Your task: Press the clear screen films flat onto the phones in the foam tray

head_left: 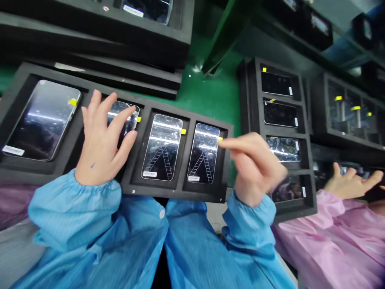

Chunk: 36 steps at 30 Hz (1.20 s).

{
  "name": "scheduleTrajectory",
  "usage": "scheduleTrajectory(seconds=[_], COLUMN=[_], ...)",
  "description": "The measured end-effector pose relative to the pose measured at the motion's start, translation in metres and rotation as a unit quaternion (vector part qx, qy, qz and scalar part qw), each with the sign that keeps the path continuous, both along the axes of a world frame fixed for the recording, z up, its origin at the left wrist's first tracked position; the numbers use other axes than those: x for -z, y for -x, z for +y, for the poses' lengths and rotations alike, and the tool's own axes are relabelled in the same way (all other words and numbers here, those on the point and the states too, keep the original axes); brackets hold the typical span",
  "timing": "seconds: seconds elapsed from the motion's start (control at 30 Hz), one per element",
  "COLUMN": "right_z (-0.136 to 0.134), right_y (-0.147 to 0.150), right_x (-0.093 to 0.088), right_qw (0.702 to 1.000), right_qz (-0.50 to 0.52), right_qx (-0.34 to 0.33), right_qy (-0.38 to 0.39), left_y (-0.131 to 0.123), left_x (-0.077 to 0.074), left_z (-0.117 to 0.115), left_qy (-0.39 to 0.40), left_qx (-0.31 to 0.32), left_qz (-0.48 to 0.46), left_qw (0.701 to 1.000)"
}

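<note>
Right hand (pixel 254 168) narrow, fingertips at yellow tab (pixel 220 139) on right edge of end phone (pixel 203 154); blurred, cannot tell if pinching. Phone lies flat in black foam tray (pixel 177 189), long axis pointing away from person. Left hand (pixel 102 140) wide, fingers spread over second phone (pixel 124 118), farther from tab. Co-worker's hand (pixel 350 182) right of tray.

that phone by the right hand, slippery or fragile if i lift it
The phone looks rigid and glass-faced, so probably stiff but fragile. Its glossy face may feel slippery. It sits snugly in the black foam tray, so it may need careful lifting.
</note>
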State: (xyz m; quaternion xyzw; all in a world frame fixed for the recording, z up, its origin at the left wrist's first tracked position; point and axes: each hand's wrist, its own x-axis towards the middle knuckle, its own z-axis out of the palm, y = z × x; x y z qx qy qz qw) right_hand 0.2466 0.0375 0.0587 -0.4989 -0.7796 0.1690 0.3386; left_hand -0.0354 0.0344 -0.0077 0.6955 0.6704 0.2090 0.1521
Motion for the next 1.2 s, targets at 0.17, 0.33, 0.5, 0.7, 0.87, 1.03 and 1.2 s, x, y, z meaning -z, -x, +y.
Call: scheduleTrajectory(seconds=[0.17, 0.33, 0.5, 0.7, 0.87, 1.03, 1.2], right_z=[0.031, 0.041, 0.042, 0.045, 0.043, 0.040, 0.038], right_y=[0.047, 0.053, 0.053, 0.053, 0.053, 0.053, 0.055], right_x=[0.033, 0.051, 0.054, 0.058, 0.059, 0.059, 0.057], right_qw=[0.976, 0.948, 0.938, 0.934, 0.936, 0.937, 0.938], right_qz=[-0.219, -0.317, -0.345, -0.357, -0.352, -0.347, -0.344], right_qx=[-0.015, 0.001, -0.005, -0.012, -0.019, -0.030, -0.045], right_qy=[-0.015, -0.010, -0.009, 0.000, -0.010, -0.017, -0.008], left_y=[0.008, 0.010, 0.010, 0.012, 0.012, 0.014, 0.016], left_x=[0.007, 0.005, 0.005, 0.005, 0.005, 0.006, 0.008], left_z=[-0.007, -0.006, -0.006, -0.006, -0.005, -0.005, -0.005], left_qy=[-0.016, -0.062, -0.078, -0.068, -0.063, -0.064, -0.063], left_qx=[-0.023, -0.026, -0.042, -0.039, -0.038, -0.026, -0.023], left_qz=[-0.029, -0.062, -0.078, -0.077, -0.069, -0.064, -0.060], left_qw=[0.999, 0.996, 0.993, 0.994, 0.995, 0.996, 0.996])
